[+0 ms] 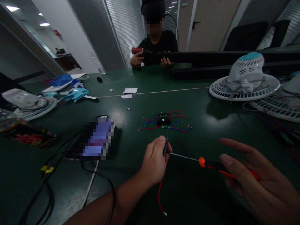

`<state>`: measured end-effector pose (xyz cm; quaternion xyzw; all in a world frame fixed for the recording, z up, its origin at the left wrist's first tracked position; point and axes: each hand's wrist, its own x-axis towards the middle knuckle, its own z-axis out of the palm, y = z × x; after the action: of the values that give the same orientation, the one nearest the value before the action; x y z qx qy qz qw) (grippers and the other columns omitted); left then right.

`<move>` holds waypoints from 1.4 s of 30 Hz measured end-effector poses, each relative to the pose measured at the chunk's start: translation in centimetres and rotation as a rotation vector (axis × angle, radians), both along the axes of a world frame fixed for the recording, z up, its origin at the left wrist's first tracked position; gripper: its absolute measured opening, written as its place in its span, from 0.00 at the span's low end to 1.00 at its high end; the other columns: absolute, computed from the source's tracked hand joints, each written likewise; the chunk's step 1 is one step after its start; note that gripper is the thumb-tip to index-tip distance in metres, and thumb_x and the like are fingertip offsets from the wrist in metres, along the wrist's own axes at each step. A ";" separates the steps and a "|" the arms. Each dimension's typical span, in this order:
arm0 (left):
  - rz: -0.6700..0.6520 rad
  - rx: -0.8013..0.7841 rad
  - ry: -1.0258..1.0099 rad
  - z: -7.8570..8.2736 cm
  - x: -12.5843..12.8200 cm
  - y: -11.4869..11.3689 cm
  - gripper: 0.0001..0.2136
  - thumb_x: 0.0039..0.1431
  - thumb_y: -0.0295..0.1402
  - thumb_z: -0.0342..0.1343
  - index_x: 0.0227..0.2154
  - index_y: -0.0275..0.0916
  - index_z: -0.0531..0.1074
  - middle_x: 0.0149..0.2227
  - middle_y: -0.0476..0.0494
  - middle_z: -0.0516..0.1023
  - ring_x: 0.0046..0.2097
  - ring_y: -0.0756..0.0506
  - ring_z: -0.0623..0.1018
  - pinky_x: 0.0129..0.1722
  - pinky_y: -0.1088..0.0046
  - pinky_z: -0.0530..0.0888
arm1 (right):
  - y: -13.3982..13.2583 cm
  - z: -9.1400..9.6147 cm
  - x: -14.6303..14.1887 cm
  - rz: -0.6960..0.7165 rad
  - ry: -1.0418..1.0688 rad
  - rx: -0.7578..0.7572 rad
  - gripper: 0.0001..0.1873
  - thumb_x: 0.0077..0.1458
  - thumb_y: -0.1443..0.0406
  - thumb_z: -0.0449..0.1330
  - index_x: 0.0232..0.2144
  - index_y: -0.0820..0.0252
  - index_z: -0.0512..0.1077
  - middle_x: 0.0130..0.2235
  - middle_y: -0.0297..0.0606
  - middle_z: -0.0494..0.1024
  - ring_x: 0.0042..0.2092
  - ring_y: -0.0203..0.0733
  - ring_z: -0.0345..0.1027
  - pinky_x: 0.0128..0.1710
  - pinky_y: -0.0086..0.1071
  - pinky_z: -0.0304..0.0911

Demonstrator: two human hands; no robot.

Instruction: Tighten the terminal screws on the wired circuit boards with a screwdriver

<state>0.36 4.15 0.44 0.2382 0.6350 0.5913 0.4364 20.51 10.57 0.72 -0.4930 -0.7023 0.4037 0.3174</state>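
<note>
My left hand [154,159] pinches a small green circuit board [165,149] between thumb and fingers, holding it above the table. From the board a blue wire runs up and a red wire [159,197] hangs down to a bare end. My right hand [253,178] grips a screwdriver [211,164] by its black and orange handle, with the index finger stretched out. The screwdriver's thin shaft points left, and its tip meets the board at my left fingers; the exact contact is hidden. Just beyond lie several similar boards [166,127] with red and blue wires.
On the green table [140,193] a phone [98,137] with cables leans at left, near a dark-labelled bottle [28,131]. White fan parts [246,75] stand at right, another [32,101] at left. Across the table a person [157,40] holds a red power tool [137,50] by long black bars [211,57].
</note>
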 end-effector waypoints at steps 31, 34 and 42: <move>-0.013 -0.010 -0.030 0.6 -0.1 0.0 0.23 0.53 0.55 0.50 0.19 0.39 0.66 0.13 0.55 0.59 0.16 0.53 0.58 0.17 0.76 0.54 | -0.5 1.6 -0.7 0.055 -0.028 -0.101 0.27 0.55 0.47 0.57 0.51 0.54 0.67 0.17 0.27 0.71 0.17 0.39 0.64 0.13 0.29 0.60; -0.001 -0.019 -0.041 0.5 -0.1 0.0 0.22 0.52 0.54 0.50 0.20 0.39 0.67 0.13 0.56 0.59 0.16 0.53 0.57 0.16 0.76 0.53 | -0.7 1.6 -0.8 0.022 -0.010 -0.111 0.27 0.53 0.48 0.59 0.51 0.53 0.66 0.19 0.29 0.73 0.19 0.39 0.66 0.14 0.28 0.61; -0.014 -0.028 -0.025 0.5 0.0 0.0 0.21 0.54 0.53 0.49 0.20 0.39 0.66 0.13 0.56 0.58 0.16 0.54 0.57 0.17 0.76 0.55 | -0.7 1.5 -0.9 0.016 0.010 -0.061 0.26 0.51 0.48 0.61 0.49 0.52 0.68 0.20 0.29 0.75 0.18 0.37 0.65 0.14 0.27 0.61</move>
<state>0.32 4.14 0.98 0.2290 0.6359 0.5823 0.4519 19.59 9.87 2.26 -0.4947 -0.6922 0.4298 0.3024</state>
